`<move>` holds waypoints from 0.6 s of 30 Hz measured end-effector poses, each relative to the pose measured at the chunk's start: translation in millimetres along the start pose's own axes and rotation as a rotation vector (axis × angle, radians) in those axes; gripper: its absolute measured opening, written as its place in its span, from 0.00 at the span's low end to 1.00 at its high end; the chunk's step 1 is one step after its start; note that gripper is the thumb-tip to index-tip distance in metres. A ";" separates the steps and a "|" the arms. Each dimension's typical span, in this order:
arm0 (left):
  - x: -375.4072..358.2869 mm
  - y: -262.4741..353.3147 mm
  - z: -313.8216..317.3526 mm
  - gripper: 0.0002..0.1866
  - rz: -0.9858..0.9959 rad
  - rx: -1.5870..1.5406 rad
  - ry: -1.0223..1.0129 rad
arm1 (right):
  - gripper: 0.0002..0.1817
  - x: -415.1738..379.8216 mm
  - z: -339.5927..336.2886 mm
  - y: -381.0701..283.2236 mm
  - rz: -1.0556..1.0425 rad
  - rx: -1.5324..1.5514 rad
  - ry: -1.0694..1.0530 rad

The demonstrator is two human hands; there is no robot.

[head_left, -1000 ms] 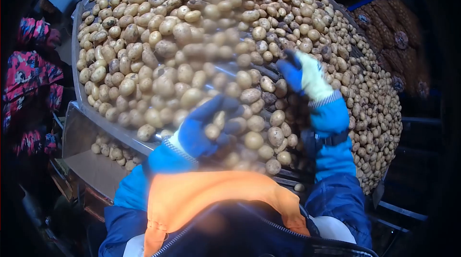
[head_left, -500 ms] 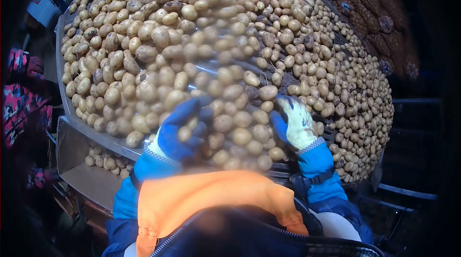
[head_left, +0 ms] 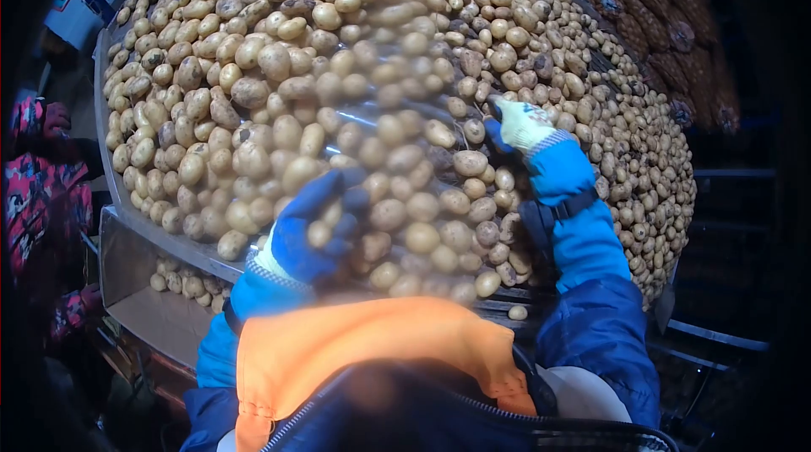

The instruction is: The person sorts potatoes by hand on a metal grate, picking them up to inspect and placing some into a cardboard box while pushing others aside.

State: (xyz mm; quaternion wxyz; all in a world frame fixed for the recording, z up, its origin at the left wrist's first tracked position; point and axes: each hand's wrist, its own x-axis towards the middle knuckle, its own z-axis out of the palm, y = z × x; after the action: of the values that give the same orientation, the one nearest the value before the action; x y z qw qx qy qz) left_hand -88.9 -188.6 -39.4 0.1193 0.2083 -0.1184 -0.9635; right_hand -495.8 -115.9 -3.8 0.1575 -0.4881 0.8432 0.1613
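Potatoes [head_left: 253, 93] heap across the counter [head_left: 182, 247], one of them enclosed by the curled fingers of the left hand [head_left: 297, 242] at the counter's near edge. Farther across the counter, the right hand [head_left: 519, 124] reaches onto the heap; its grip state cannot be told. Mesh sacks [head_left: 676, 34] are stacked beyond the counter's far right side.

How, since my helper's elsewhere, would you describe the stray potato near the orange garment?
From the potato heap, come down to its near edge, between the orange garment and the right sleeve. The small, pale potato there lies alone; its neighbours crowd together.
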 end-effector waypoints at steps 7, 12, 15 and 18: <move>10.7 -6.6 -15.7 0.33 0.047 0.046 -0.125 | 0.24 -3.2 -8.2 -29.7 -0.062 -0.149 0.001; 11.2 -8.5 -8.2 0.31 0.009 0.001 -0.046 | 0.32 33.3 25.5 16.3 0.046 0.143 0.015; 15.4 -2.4 -0.5 0.31 -0.073 -0.116 -0.091 | 0.33 19.7 38.5 20.7 0.021 0.243 0.198; 19.1 -7.0 -3.7 0.32 -0.082 -0.151 -0.195 | 0.31 -33.2 1.8 -15.8 0.005 0.760 0.223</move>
State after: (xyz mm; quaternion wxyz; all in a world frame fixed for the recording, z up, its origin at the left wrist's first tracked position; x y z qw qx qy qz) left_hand -105.5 -188.0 -51.8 0.0832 0.1087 -0.0481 -0.9894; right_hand -466.1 -96.9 6.8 0.2339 -0.4075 0.8558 -0.2162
